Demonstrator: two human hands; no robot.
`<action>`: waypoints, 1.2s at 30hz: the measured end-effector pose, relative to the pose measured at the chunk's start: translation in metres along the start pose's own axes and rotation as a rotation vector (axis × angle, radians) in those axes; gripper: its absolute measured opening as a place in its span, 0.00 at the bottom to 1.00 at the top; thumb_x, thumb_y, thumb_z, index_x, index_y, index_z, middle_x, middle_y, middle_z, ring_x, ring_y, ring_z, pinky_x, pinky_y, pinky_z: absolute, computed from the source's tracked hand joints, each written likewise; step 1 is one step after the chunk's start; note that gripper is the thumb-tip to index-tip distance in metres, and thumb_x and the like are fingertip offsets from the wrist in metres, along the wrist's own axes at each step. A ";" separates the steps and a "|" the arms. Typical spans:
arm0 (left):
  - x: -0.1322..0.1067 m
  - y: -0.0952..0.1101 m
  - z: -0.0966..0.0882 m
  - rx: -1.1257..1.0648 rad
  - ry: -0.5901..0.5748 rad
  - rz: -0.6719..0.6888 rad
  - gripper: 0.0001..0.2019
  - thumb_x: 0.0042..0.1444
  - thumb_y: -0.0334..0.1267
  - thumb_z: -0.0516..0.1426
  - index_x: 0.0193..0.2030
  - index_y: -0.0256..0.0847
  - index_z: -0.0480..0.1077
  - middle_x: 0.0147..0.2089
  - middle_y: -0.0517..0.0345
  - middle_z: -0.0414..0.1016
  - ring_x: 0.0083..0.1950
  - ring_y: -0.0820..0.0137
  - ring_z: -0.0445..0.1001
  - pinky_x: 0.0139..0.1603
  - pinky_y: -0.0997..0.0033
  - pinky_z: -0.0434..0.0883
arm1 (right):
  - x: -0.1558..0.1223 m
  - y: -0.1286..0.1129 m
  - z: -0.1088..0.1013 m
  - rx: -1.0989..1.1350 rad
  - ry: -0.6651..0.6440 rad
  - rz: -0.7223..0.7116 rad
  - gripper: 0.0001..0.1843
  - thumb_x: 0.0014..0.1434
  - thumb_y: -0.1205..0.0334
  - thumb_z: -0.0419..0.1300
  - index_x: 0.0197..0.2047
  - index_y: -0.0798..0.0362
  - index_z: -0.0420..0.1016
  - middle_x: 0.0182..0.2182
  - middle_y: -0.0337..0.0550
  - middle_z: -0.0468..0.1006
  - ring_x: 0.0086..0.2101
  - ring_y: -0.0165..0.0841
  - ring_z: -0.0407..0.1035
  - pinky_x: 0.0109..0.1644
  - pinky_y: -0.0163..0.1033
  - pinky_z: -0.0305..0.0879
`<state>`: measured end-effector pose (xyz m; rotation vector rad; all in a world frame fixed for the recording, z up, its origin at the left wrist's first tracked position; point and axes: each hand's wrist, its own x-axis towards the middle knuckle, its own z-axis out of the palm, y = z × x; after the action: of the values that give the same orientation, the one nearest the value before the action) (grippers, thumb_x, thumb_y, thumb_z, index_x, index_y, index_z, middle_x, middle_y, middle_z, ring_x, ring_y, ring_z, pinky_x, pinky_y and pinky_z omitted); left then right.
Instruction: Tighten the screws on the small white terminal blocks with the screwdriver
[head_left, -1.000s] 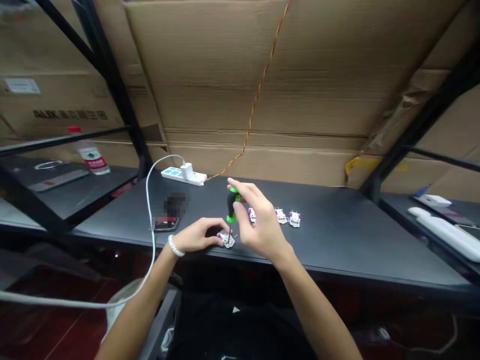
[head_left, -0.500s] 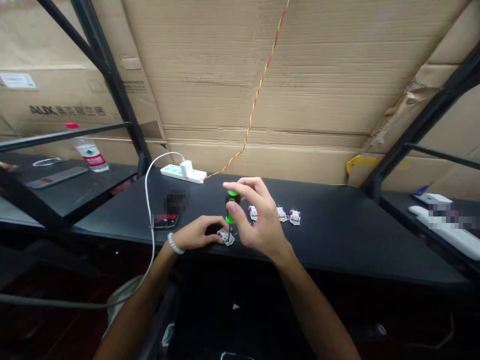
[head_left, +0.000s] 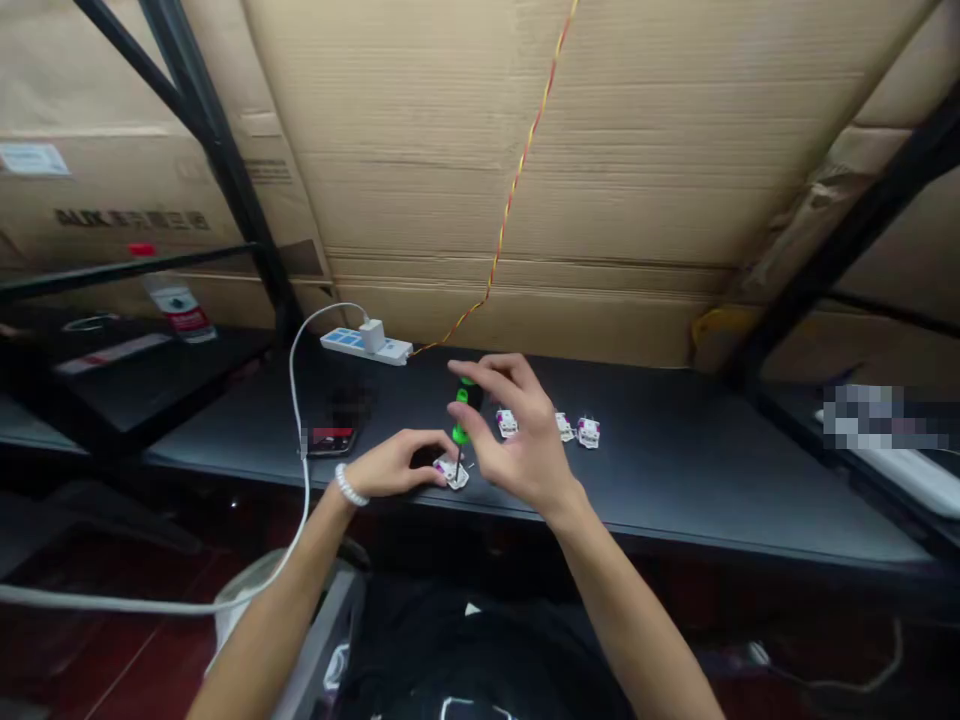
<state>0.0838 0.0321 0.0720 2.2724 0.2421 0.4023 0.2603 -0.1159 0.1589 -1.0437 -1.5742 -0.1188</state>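
My right hand (head_left: 521, 435) is closed around a green and black screwdriver (head_left: 461, 418), held upright with a fingertip on top of its handle. The blade points down onto a small white part with purple bits (head_left: 451, 472) near the table's front edge. My left hand (head_left: 394, 463), with a white beaded bracelet on the wrist, pinches that part from its left side. Behind my right hand sit similar white and purple parts (head_left: 589, 432), partly hidden by the fingers.
A white power strip (head_left: 352, 343) with a plugged-in charger stands at the back left; its white cable (head_left: 295, 390) hangs over the front edge. A dark phone (head_left: 334, 440) lies left of my hands. Black metal frame posts (head_left: 259, 220) flank the black table (head_left: 675, 480), with cardboard behind.
The screwdriver handle has turned slightly, and my right thumb and fingers have shifted a little on it. My left hand and the part stay in place.
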 end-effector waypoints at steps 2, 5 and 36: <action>0.000 0.000 0.000 -0.018 -0.010 -0.005 0.13 0.63 0.43 0.68 0.50 0.39 0.78 0.48 0.52 0.85 0.49 0.61 0.81 0.55 0.65 0.75 | 0.000 0.000 0.000 0.031 -0.061 -0.023 0.25 0.70 0.70 0.55 0.67 0.44 0.73 0.54 0.49 0.78 0.54 0.38 0.75 0.62 0.48 0.75; 0.000 0.000 0.001 -0.014 -0.004 0.000 0.13 0.63 0.43 0.68 0.50 0.38 0.78 0.48 0.51 0.85 0.50 0.60 0.81 0.55 0.64 0.75 | 0.001 -0.001 0.001 0.036 -0.076 -0.026 0.26 0.70 0.70 0.55 0.67 0.46 0.73 0.57 0.51 0.76 0.57 0.38 0.74 0.64 0.49 0.73; 0.002 0.004 -0.001 -0.031 -0.019 0.015 0.13 0.63 0.42 0.67 0.51 0.39 0.78 0.49 0.53 0.84 0.51 0.62 0.81 0.59 0.64 0.74 | -0.005 0.009 -0.005 0.042 0.107 0.042 0.22 0.67 0.66 0.65 0.63 0.45 0.77 0.52 0.47 0.81 0.47 0.38 0.78 0.50 0.45 0.79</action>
<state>0.0851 0.0308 0.0760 2.2481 0.2084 0.3891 0.2696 -0.1160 0.1517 -1.0208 -1.4516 -0.1112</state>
